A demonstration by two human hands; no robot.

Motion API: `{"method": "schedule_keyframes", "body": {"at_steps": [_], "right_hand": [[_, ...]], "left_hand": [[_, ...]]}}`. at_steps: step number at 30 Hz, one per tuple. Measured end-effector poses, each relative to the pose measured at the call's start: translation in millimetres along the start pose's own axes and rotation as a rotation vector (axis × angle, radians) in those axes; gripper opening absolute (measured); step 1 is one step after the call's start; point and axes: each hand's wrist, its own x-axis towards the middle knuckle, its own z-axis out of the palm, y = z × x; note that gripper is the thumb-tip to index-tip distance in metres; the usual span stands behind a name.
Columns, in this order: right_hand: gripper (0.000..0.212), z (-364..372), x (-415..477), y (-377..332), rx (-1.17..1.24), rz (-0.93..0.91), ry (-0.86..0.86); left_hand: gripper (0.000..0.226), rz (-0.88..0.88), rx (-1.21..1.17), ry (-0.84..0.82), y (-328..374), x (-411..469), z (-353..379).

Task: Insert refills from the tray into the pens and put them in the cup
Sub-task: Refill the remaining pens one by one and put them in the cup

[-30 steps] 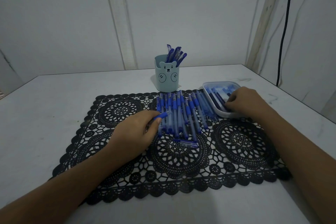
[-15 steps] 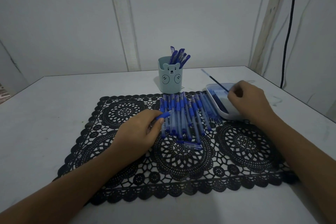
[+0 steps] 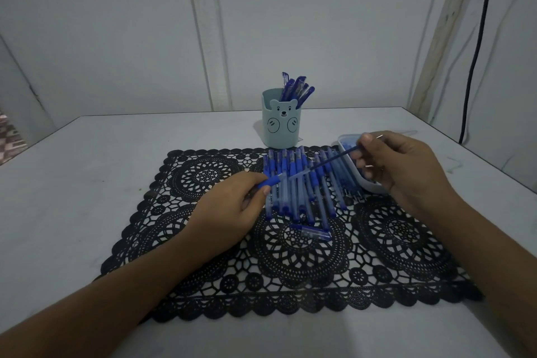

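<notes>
Over a black lace mat (image 3: 203, 285), the right hand (image 3: 401, 166) pinches a refill (image 3: 325, 164) slanting left and nearward, its tip just right of the pen (image 3: 271, 181) gripped by the left hand (image 3: 232, 212).

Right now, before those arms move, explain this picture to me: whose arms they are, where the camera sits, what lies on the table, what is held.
There is no machine here: these are a person's two bare arms, seen from one camera worn on the head, looking forward and down. On the white table lies a black lace mat. A row of pens lies on it; a tray of refills sits to their right, and a bear-faced cup holding more pens stands behind. The left hand grips a pen, its blue end sticking out; the right hand pinches a thin refill, its tip aimed toward that pen.
</notes>
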Motion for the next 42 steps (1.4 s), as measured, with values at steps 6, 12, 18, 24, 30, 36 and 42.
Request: {"method": "schedule_keyframes", "body": {"at_steps": [6,12,18,24,30,36,42], "right_hand": [[0.016,6,-2,5,-0.025,-0.053,0.086],[0.018,6,-1,6,-0.037,-0.048,0.087],[0.013,6,0,10,-0.069,-0.033,0.094],[0.021,23,-16,14,-0.292,-0.051,-0.114],[0.068,39,-26,21,-0.829,-0.158,-0.448],[0.015,20,-19,15,-0.904,-0.213,-0.422],[0.017,15,-18,12,-1.040,-0.275,-0.540]], "left_hand": [[0.029,0.008,-0.003,-0.004,-1,1,1],[0.031,0.012,0.009,-0.012,-1,1,1],[0.030,0.024,0.002,-0.028,-1,0,1],[0.025,0.062,0.047,-0.078,1,-2,1],[0.038,0.130,0.054,-0.091,-1,-1,1],[0.035,0.077,0.010,-0.064,-1,-1,2],[0.036,0.084,0.017,-0.063,-1,-1,2]]}}
